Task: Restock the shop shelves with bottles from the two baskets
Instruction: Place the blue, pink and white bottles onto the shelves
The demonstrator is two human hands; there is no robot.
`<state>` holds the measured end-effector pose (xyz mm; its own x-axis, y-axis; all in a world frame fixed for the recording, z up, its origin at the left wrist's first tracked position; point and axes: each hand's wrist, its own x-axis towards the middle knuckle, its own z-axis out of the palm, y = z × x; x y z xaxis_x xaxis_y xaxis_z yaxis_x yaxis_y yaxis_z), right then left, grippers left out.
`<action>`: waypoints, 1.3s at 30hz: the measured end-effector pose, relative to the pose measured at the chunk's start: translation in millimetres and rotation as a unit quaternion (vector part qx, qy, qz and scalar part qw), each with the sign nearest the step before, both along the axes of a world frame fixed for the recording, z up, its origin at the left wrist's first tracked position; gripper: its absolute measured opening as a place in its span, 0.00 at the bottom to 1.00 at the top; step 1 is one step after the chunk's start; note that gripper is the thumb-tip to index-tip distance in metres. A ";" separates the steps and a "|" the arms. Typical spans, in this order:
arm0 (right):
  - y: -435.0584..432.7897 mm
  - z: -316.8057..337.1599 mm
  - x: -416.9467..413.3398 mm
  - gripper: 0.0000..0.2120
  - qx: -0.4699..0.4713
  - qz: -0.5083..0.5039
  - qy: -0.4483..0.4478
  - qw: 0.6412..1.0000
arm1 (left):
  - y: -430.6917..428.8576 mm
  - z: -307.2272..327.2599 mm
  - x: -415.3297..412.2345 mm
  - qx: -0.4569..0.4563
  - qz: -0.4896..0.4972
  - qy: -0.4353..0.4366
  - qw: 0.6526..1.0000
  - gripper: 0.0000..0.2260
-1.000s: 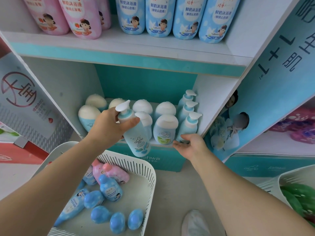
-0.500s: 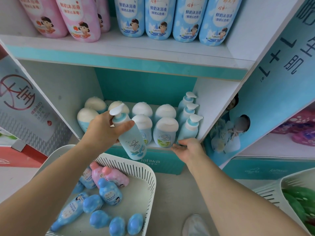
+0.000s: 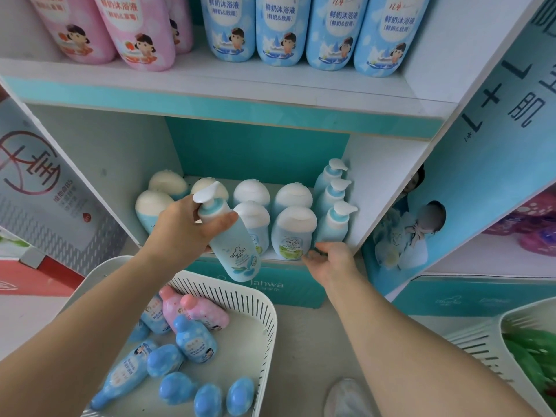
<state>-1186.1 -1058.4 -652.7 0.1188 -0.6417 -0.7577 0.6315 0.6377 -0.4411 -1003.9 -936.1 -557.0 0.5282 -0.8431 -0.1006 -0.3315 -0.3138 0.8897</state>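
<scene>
My left hand [image 3: 183, 230] grips a light blue pump bottle [image 3: 234, 248] by its neck, holding it tilted in front of the lower shelf [image 3: 388, 176]. My right hand [image 3: 329, 258] rests at the front edge of that shelf, fingers relaxed, just below a white-capped bottle [image 3: 293, 230] and a row of pump bottles [image 3: 334, 203]. More white-capped bottles [image 3: 168, 188] stand further back on the shelf. Below my left arm, a white basket [image 3: 255, 299] holds several blue and pink bottles [image 3: 192, 335].
The upper shelf [image 3: 225, 82] carries large pink bottles [image 3: 132, 31] and blue bottles [image 3: 301, 28]. A second white basket [image 3: 487, 335] with green items sits at the bottom right. A slanted teal display panel [image 3: 487, 164] stands on the right, a grey sign panel [image 3: 39, 188] on the left.
My left hand has lowered the pump bottle a little in front of the shelf. My right hand stays at the shelf's front edge.
</scene>
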 end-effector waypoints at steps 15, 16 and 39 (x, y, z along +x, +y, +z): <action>-10.3 -17.2 -8.7 0.09 -0.008 0.048 -0.013 0.999 | -5.6 -6.6 -10.2 0.013 -0.073 -0.039 0.996 0.14; -10.8 -17.5 -8.9 0.09 -0.009 0.053 -0.012 0.998 | -6.4 -6.9 -11.9 0.014 -0.080 -0.035 0.996 0.16; -12.7 -13.7 -4.3 0.12 -0.009 0.117 0.076 0.990 | -17.5 -17.8 -24.3 0.017 -0.119 -0.062 0.991 0.14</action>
